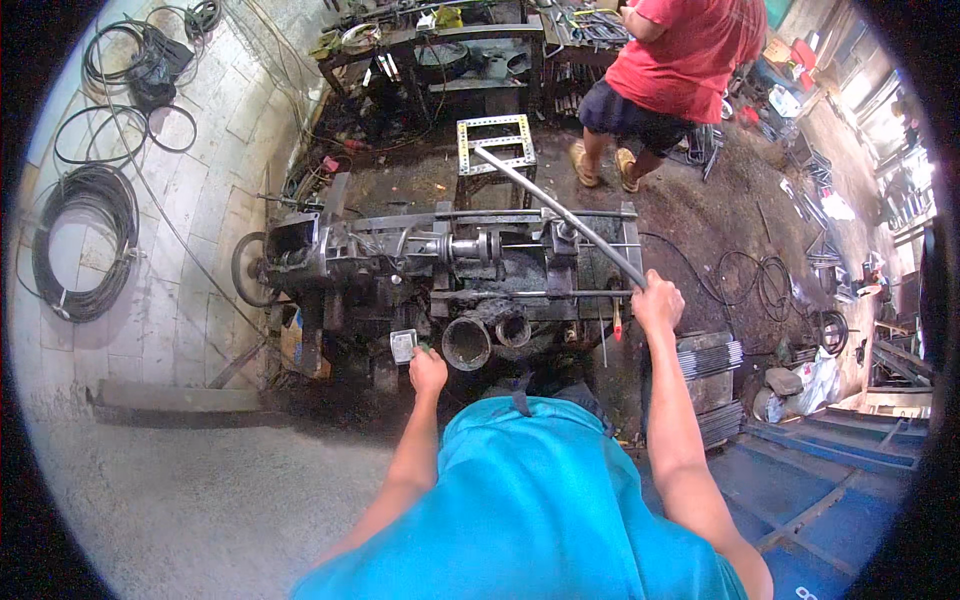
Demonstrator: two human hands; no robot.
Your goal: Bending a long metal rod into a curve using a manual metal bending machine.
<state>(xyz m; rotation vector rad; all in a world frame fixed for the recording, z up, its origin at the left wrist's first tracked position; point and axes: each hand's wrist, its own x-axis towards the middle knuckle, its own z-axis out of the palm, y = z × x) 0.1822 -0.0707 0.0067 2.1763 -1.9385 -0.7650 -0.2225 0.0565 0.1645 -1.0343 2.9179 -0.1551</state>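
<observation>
My right hand (657, 302) is closed around the lower end of a long grey metal rod (570, 218). The rod slants up and left across a greasy lathe-like machine (465, 248), its far end over a white perforated metal stand (497, 144). My left hand (428, 370) is closed at the machine's near side, beside a small pale, see-through square container (403, 346). A bit of green shows at its fingertips; whether it joins the container is unclear. Two round open metal cups (467, 343) sit to the right of that hand.
A person in a red shirt (690, 60) stands beyond the machine on the right. Behind it is a cluttered workbench (440, 38). Coiled cable (86, 243) hangs on the left wall. Stacked metal rods (710, 357) and a blue metal panel (835, 510) lie to my right.
</observation>
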